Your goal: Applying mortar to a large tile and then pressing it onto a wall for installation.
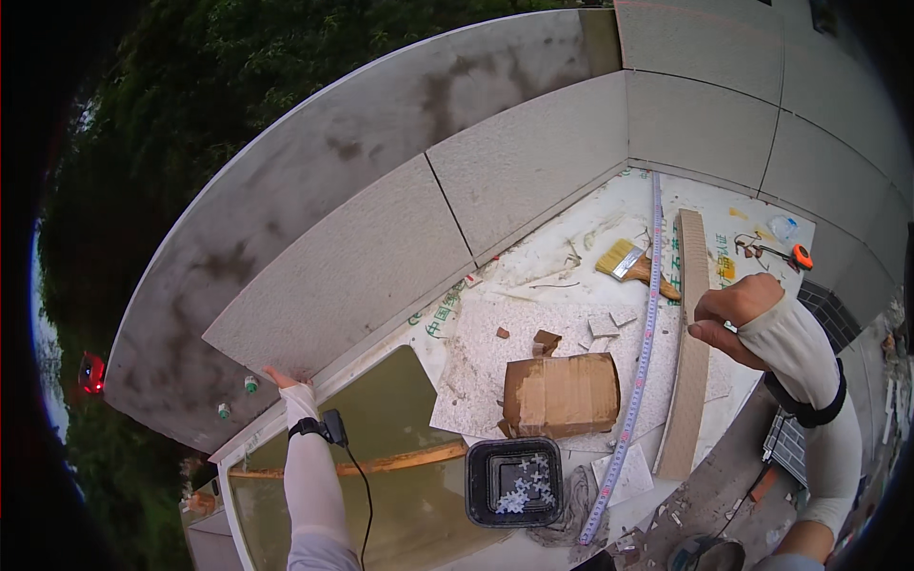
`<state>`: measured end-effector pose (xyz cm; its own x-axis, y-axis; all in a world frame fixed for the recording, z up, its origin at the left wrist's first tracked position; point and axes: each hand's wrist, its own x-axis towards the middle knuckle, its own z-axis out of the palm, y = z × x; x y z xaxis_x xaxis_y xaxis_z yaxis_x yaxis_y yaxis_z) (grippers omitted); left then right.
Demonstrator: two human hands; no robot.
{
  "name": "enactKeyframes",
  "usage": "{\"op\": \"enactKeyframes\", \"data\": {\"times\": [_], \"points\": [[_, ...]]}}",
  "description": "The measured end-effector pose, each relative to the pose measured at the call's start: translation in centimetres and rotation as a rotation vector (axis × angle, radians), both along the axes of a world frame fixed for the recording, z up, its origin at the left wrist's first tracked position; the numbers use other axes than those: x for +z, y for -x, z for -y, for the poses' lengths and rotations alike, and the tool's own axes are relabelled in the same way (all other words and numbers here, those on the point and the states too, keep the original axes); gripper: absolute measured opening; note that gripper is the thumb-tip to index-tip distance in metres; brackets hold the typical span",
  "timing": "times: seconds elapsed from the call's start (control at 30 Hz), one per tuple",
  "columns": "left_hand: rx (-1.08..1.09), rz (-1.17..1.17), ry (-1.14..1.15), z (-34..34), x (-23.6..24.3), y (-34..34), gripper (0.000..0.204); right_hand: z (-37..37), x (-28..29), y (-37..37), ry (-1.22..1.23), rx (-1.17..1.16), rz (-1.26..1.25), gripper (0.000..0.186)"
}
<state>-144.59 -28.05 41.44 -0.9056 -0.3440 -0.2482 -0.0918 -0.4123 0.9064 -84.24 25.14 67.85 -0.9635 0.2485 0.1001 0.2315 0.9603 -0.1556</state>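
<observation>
1. Hands first: your left hand [283, 379] reaches far out to the lower edge of the large grey stone slab [343, 276] and touches it at its near corner; the fingers are mostly hidden behind the edge, so you cannot tell how wide they are spread.
2. Your right hand [731, 306] is curled into a loose fist with the knuckles up, hovering over the long narrow stone strip [689, 352]; whether it grips anything cannot be seen.
3. That slab leans along the low wall, its far end meeting a second slab [533, 171] toward the corner.
4. Between your arms lies a folded cardboard piece [562, 393] on a speckled tile [476, 366], with small broken chips just beside it.
5. A long metal ruler [640, 362] runs diagonally between cardboard and strip.
6. Near you sits a black square tray [481, 485] holding small white cross-shaped spacers [521, 488].
7. A paintbrush [628, 262] lies beyond the cardboard, and an orange tape measure [802, 257] rests well off to the right.
</observation>
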Motion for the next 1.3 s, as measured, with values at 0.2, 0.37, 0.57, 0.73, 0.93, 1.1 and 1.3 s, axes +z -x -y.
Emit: {"op": "enactKeyframes", "data": {"times": [0.2,0.37,0.57,0.73,0.93,1.1,1.3], "points": [[0.106,-0.004,0.088,-1.3,-0.3,-0.5,0.104,-1.6,-1.8,0.7,0.070,-0.024,-0.005,0.024],[0.067,-0.024,-0.039,1.4,-0.2,-1.9,0.100,0.0,-3.0,3.9,0.097,0.097,-0.114,0.018],[0.211,-0.098,-0.213,-1.8,-3.4,-1.6,0.066,4.0,-2.2,3.4,0.109,0.026,-0.087,0.018],[0.306,-0.296,0.823,7.7,-4.3,-5.7,0.034,8.7,-1.5,4.8,0.174,0.038,-0.134,0.016],[-0.002,0.016,1.493,12.0,-0.5,-6.9,0.046,14.9,-1.3,5.7,0.092,0.033,-0.005,0.015],[-0.186,-0.083,1.459,8.4,-2.6,-3.2,0.054,20.3,1.7,5.9,-0.041,0.005,0.062,0.015],[-0.239,-0.059,1.609,11.9,-0.7,-2.5,0.053,25.2,1.8,12.0,-0.009,0.217,0.068,0.014]]}}
